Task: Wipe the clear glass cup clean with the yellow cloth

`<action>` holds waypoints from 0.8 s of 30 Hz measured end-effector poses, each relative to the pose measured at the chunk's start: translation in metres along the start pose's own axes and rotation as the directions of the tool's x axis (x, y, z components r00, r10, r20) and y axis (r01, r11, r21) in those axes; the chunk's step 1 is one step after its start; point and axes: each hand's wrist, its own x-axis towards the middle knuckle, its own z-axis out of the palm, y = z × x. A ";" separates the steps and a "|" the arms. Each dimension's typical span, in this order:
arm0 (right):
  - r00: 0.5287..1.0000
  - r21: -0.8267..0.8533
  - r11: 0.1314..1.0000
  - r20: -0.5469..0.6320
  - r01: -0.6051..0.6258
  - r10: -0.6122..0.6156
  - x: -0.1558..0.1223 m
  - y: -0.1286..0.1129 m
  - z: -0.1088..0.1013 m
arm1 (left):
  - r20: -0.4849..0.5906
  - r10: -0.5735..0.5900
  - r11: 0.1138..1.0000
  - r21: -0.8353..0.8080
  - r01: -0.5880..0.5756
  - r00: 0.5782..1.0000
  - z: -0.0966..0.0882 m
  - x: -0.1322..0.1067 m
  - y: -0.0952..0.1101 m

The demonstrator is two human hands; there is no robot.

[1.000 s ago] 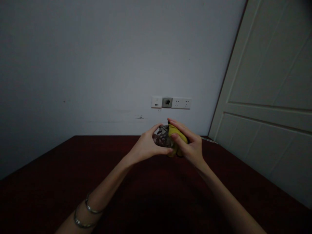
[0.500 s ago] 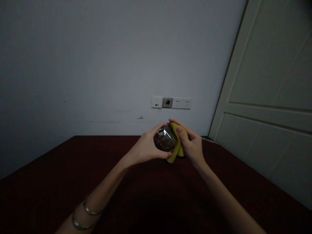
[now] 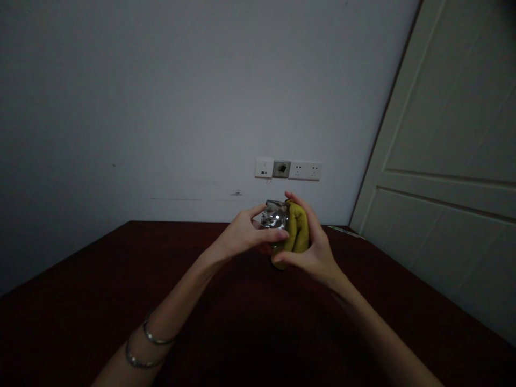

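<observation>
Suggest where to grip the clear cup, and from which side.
Probably best by the outer wall of the clear cup, coming from the left, where the left hand holds it. The wall looks rounded, suiting a wrapped grip, and the yellow cloth in the right hand blocks its right end.

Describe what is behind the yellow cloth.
A finger of the right grip shows along the upper edge of the yellow cloth, with the wall beyond. Any other fingers, or part of the glass, behind it are covered.
</observation>
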 end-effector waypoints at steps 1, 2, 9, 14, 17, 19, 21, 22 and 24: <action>1.000 -0.053 0.998 0.008 0.015 -0.015 -0.001 0.001 0.001 | 0.006 -0.009 1.000 0.008 0.009 1.000 -0.001 0.001 -0.001; 1.000 -0.092 0.995 0.007 0.025 -0.025 -0.001 0.003 0.002 | 0.013 -0.017 1.000 0.019 0.017 1.000 -0.002 0.001 -0.002; 0.996 0.005 0.996 -0.037 -0.085 0.085 -0.004 0.003 0.008 | 0.094 -0.023 0.996 0.090 0.015 0.995 -0.007 -0.002 -0.003; 0.951 0.258 0.926 -0.069 -0.276 0.302 -0.002 0.003 0.013 | 0.132 -0.042 0.909 0.415 -0.017 0.990 -0.020 -0.009 0.002; 0.926 0.299 0.891 -0.058 -0.341 0.374 -0.002 0.006 0.015 | 0.031 0.042 0.819 0.571 -0.052 0.999 -0.020 -0.009 0.003; 0.926 0.292 0.893 -0.053 -0.343 0.373 -0.002 0.007 0.015 | -0.008 0.111 0.811 0.578 -0.086 0.994 -0.016 -0.008 0.003; 0.935 0.280 0.904 -0.048 -0.324 0.351 -0.003 0.008 0.016 | -0.003 0.160 0.838 0.528 -0.134 0.987 -0.011 -0.006 0.003; 0.940 0.276 0.909 -0.048 -0.312 0.337 -0.003 0.008 0.016 | 0.000 0.174 0.855 0.495 -0.151 0.985 -0.008 -0.005 0.003; 0.948 0.272 0.919 -0.057 -0.286 0.312 -0.005 0.008 0.018 | -0.019 0.184 0.882 0.445 -0.157 0.983 -0.005 -0.004 0.003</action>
